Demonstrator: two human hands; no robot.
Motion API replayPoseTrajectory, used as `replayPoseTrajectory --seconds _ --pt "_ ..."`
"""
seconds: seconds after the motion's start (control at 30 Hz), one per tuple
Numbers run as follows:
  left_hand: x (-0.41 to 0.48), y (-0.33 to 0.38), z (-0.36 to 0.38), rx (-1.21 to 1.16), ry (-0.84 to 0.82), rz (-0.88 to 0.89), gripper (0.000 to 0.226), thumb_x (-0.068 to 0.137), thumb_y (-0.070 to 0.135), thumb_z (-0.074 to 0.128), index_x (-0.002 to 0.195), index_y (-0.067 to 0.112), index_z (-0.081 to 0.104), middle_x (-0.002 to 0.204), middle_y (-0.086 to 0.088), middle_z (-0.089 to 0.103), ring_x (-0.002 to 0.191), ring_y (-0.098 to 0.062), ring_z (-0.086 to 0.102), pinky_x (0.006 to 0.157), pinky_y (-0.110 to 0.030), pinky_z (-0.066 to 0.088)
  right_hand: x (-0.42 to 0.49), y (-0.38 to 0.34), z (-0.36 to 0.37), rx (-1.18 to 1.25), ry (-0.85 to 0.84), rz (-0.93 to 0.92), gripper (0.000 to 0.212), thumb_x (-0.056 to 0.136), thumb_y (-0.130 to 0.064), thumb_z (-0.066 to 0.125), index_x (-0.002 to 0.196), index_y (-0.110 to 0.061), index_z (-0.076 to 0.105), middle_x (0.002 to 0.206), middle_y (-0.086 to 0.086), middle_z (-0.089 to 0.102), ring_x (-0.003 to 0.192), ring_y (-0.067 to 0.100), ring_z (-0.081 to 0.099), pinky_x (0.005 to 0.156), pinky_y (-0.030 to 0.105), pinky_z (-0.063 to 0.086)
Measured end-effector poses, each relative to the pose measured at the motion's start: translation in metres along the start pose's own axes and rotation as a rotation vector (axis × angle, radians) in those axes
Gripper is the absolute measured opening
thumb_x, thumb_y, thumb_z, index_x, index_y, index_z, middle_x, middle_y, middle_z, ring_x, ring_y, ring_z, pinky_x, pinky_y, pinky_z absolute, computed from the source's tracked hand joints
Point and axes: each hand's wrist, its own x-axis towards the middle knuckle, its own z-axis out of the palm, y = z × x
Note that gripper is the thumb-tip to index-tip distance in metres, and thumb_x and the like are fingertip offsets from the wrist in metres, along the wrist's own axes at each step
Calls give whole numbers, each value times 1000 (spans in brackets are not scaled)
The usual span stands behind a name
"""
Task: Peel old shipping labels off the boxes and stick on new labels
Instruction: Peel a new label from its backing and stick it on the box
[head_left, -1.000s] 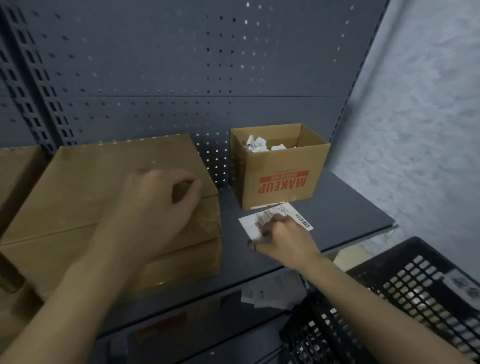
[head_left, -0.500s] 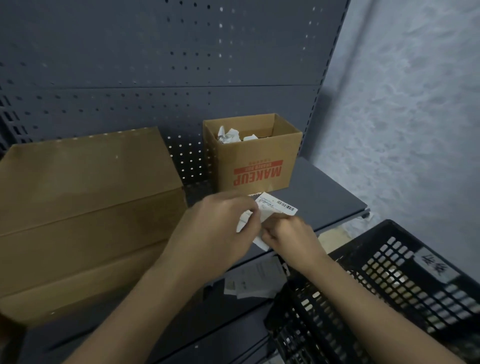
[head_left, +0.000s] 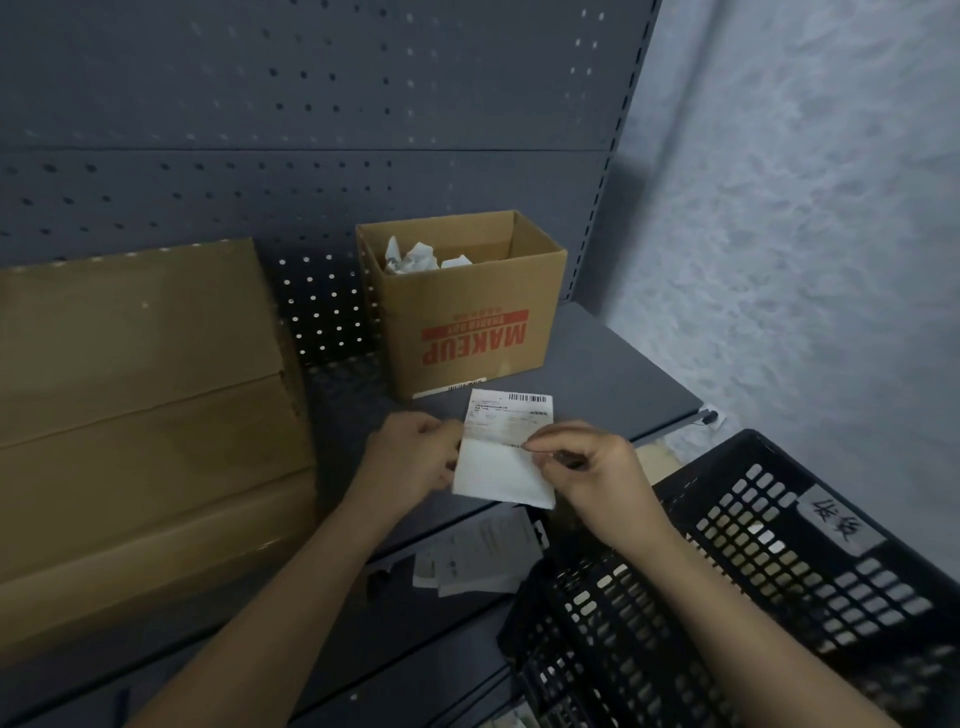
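Both hands before MAKEUP box (head_left: 462, 312): left hand (head_left: 410, 462) pinches label (head_left: 506, 452) edge, right hand (head_left: 587, 467) pinches opposite edge, likely separating backing.

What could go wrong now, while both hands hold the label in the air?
1. The left hand and right hand pinch the label only at its sides. It may crease or, if its back is sticky, fold onto itself.
2. It hangs near the front edge of the shelf. If it slips, it could fall among the loose papers below or into the black crate.
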Motion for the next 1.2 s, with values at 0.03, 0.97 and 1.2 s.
replayPoseTrajectory --seconds 0.03,0.97,1.2 --pt "2 1 0 23 10 -3 35 90 33 59 87 0 70 83 -12 73 77 -27 69 79 -45 55 0 1 0 -10 1 -32 23 85 0 71 91 -20 79 97 -12 72 86 17 67 80 43 54" --pt "-6 -7 -2 -402 -122 105 24 89 -6 64 106 10 68 100 -3 76 97 -22 73 87 -40 59 37 -36 -8 571 62 248 42 89 1 66 125 -15 51 92 13 76 84 17 74 65 17 54" --pt "3 18 -13 -635 -149 42 17 96 17 60 105 8 72 101 -10 75 92 -24 72 82 -38 56 31 -32 -11 444 -139 125 57 91 2 63 138 -23 44 93 12 74 93 20 72 85 29 57"
